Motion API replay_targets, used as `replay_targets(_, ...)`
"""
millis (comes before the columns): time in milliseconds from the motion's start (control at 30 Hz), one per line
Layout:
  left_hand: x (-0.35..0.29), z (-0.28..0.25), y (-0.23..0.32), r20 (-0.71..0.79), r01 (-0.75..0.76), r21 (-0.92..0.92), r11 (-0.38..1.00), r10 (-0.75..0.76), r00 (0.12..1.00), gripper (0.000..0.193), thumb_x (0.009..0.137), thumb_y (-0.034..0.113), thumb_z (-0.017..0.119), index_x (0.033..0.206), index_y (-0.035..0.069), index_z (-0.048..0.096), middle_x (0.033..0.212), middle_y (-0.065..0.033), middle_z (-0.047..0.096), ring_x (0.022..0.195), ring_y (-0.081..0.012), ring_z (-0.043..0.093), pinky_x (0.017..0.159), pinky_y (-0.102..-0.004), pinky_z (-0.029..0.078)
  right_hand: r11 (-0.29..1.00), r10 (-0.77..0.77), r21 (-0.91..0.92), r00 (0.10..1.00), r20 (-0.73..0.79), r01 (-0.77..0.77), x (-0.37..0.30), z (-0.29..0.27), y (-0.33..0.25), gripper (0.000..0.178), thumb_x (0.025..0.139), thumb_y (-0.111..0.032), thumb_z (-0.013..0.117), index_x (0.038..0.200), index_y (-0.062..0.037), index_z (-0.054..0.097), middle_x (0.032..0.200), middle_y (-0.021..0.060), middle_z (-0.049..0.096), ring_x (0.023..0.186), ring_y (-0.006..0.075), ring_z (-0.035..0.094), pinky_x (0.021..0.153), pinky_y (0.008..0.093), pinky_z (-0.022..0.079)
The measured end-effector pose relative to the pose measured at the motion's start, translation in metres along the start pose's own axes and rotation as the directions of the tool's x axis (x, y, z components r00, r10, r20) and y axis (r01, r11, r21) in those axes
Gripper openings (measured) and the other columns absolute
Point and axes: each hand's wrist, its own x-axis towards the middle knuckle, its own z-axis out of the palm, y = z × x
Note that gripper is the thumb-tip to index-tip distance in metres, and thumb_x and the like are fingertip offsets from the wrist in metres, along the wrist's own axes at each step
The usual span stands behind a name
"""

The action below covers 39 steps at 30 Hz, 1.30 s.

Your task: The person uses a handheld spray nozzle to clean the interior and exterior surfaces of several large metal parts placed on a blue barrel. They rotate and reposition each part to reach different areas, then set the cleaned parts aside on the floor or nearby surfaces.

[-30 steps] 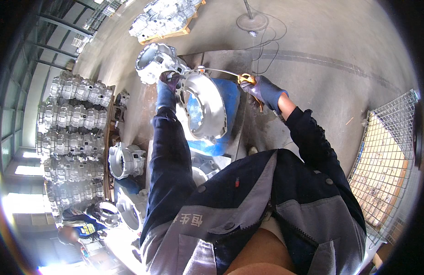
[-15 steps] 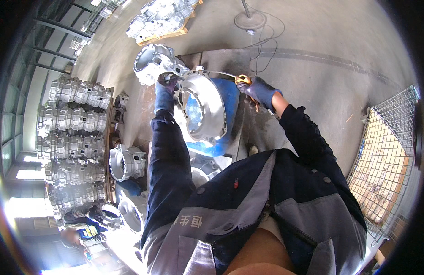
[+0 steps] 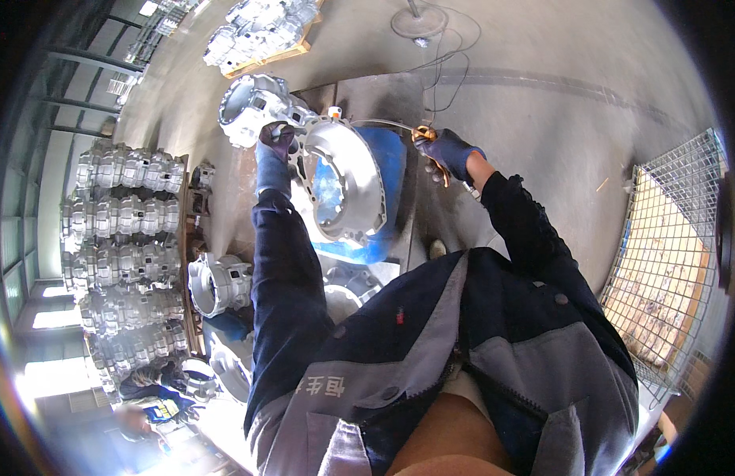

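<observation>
A large silver cast-metal housing (image 3: 366, 178) with a round opening lies in front of me on a blue support (image 3: 393, 155). At its left rim my gloved left hand (image 3: 278, 140) is closed, its fingers curled on the housing's edge. To the right of the housing, my gloved right hand (image 3: 449, 153) grips an orange-yellow air blow gun (image 3: 421, 134). Its long thin nozzle tube (image 3: 383, 122) reaches left toward the far rim of the housing, near a small orange-and-white fitting (image 3: 334, 113). The glove covers most of the gun's handle.
Another silver housing (image 3: 256, 107) stands just beyond my left hand. Stacked castings (image 3: 129, 210) fill the left side, with a person (image 3: 157, 404) at lower left. A wire-mesh cage (image 3: 669, 262) stands at right. A round stand base (image 3: 419, 21) with trailing cables is on the far floor.
The whole view has shifted slightly, so most things sit a little further left. Both hands keep their holds, and the nozzle still points left across the housing's far side.
</observation>
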Motion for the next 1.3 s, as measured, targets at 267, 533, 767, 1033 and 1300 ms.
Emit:
replay_targets(267, 0.004, -0.002, -0.010, 0.000, -0.135, 0.111, 0.985, 0.136, 0.991, 0.027, 0.087, 0.024, 0.074, 0.109, 0.010, 0.066, 0.073, 0.0013, 0.060, 0.063, -0.0120, 0.054, 0.055, -0.0288, 0.043, 0.992, 0.088, 0.089, 0.995, -0.039, -0.085, 0.013, 0.000, 0.024, 0.024, 0.097, -0.030, 0.063, 0.107, -0.0086, 0.059, 0.080, 0.0041, 0.056, 0.063, 0.0186, 0.061, 0.048, 0.0359, 0.051)
replay_targets(533, 0.011, -0.008, -0.016, -0.009, 0.021, 0.091, 0.996, -0.021, 1.000, 0.032, 0.081, 0.016, 0.081, 0.108, 0.008, 0.065, 0.084, -0.0033, 0.068, 0.068, -0.0143, 0.061, 0.058, -0.0294, 0.051, 0.982, 0.048, 0.176, 0.994, 0.099, -0.065, 0.014, -0.004, 0.026, 0.021, 0.097, -0.028, 0.062, 0.102, -0.0086, 0.057, 0.077, 0.0045, 0.055, 0.058, 0.0188, 0.059, 0.047, 0.0368, 0.050)
replay_targets(767, 0.008, -0.006, -0.008, 0.015, -0.010, 0.085, 0.996, 0.009, 1.000, 0.033, 0.083, 0.017, 0.079, 0.110, 0.008, 0.063, 0.079, -0.0038, 0.065, 0.063, -0.0139, 0.059, 0.051, -0.0291, 0.049, 0.974, 0.054, 0.215, 0.995, 0.085, -0.072, 0.003, -0.010, 0.032, 0.021, 0.098, -0.028, 0.061, 0.096, -0.0077, 0.056, 0.075, 0.0070, 0.057, 0.058, 0.0201, 0.058, 0.050, 0.0392, 0.050)
replay_targets(1033, 0.007, -0.005, -0.002, 0.004, 0.028, 0.120, 0.992, -0.028, 1.000, 0.031, 0.084, 0.019, 0.079, 0.109, 0.008, 0.064, 0.079, -0.0043, 0.065, 0.061, -0.0137, 0.060, 0.050, -0.0283, 0.049, 0.978, 0.076, 0.184, 0.992, 0.099, -0.094, 0.007, -0.005, 0.027, 0.023, 0.098, -0.032, 0.060, 0.098, -0.0094, 0.055, 0.076, 0.0062, 0.056, 0.059, 0.0208, 0.058, 0.049, 0.0380, 0.050)
replay_targets(1300, -0.006, -0.002, 0.003, 0.008, -0.070, -0.016, 0.997, 0.070, 0.997, 0.030, 0.083, 0.016, 0.079, 0.107, 0.004, 0.065, 0.079, -0.0038, 0.066, 0.063, -0.0137, 0.060, 0.054, -0.0285, 0.050, 0.981, 0.072, 0.170, 0.992, 0.104, -0.089, 0.012, -0.010, 0.029, 0.023, 0.097, -0.032, 0.061, 0.101, -0.0090, 0.057, 0.080, 0.0057, 0.057, 0.059, 0.0200, 0.060, 0.050, 0.0375, 0.052)
